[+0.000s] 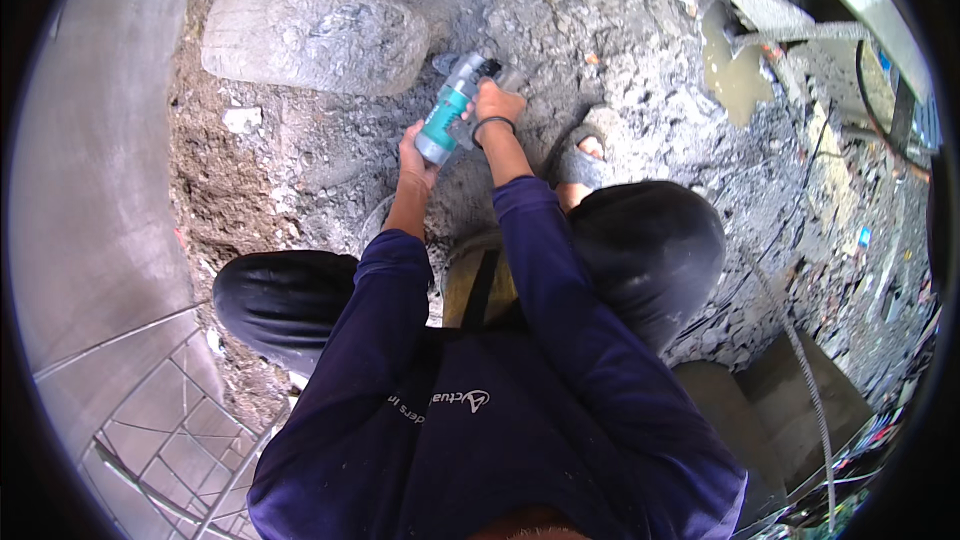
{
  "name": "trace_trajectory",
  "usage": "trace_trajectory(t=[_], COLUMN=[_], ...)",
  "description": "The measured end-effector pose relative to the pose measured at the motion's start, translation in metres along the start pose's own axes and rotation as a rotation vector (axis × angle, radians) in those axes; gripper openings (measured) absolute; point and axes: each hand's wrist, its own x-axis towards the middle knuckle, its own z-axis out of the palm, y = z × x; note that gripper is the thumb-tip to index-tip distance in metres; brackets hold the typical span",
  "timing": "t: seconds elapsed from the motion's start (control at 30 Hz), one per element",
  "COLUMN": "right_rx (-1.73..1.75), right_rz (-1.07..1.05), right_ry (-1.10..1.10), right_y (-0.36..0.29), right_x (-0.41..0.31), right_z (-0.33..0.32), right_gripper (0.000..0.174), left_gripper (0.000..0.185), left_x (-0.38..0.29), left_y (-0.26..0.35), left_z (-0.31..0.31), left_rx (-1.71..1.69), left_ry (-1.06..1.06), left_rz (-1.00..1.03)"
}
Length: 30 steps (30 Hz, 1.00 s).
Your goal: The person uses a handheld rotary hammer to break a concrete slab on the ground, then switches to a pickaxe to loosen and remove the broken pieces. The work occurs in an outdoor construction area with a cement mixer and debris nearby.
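I hold a teal-and-grey power tool (444, 117), which looks like an angle grinder, slantwise above the rubble ground. My left hand (415, 157) is wrapped about the tool's rear end. At its head end, my right hand (498, 100) grips close to a blurred grey part, perhaps the disc or guard. A dark band circles my right wrist. Just left of the tool's head lies a long, rounded grey block (315, 37), apparently concrete, with a rough top. My right foot in a grey sandal (581, 165) rests near my right hand.
Smooth grey concrete (105, 127) runs along the left, with a metal rod grid (176, 427) at lower left. A muddy puddle (735, 71) lies at upper right. Thin black cable (780, 236) and a twisted bar or rope (810, 382) cross the right side.
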Motion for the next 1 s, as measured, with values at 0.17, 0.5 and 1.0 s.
trace_trajectory(t=[0.17, 0.5, 1.0], right_rx=[-0.174, 0.153, 0.112], right_rz=[-0.071, 0.137, -0.156], right_ry=[0.071, -0.178, -0.291], right_y=[0.049, -0.002, -0.140], right_x=[0.051, -0.060, -0.015], right_z=[-0.009, -0.055, -0.034], right_gripper=[0.031, 0.010, 0.013], left_gripper=[0.053, 0.048, 0.033], left_x=[-0.049, -0.135, -0.093], left_y=[-0.005, 0.005, 0.025], left_z=[0.020, 0.004, 0.164], left_rx=[0.116, 0.195, 0.000], left_ry=[-0.179, -0.024, -0.203], left_rz=[-0.054, 0.002, 0.160])
